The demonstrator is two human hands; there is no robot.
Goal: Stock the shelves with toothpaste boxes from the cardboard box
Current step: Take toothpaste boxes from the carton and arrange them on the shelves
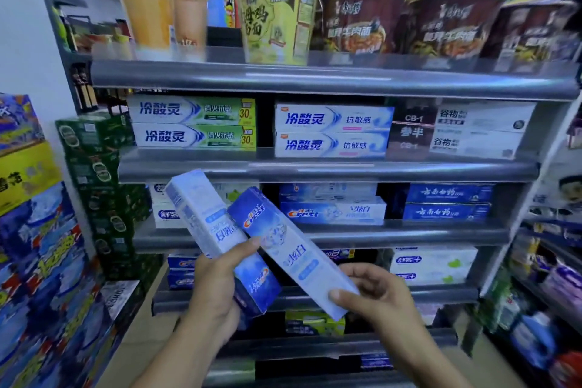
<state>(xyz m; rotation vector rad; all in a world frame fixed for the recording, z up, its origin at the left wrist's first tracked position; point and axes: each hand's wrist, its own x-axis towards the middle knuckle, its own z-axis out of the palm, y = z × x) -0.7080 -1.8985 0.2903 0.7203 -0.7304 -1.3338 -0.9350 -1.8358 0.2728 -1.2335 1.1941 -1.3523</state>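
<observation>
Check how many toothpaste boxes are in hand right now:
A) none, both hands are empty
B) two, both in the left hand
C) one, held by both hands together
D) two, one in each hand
D: the left hand grips a first Crest box near its lower end, and the right hand pinches the lower end of a second Crest box beside it.

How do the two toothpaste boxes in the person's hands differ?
The left box, gripped by the left hand, has its pale end up. The right box, held by the right hand, has its blue end up. Both are slim Crest boxes tilted leftward.
</observation>
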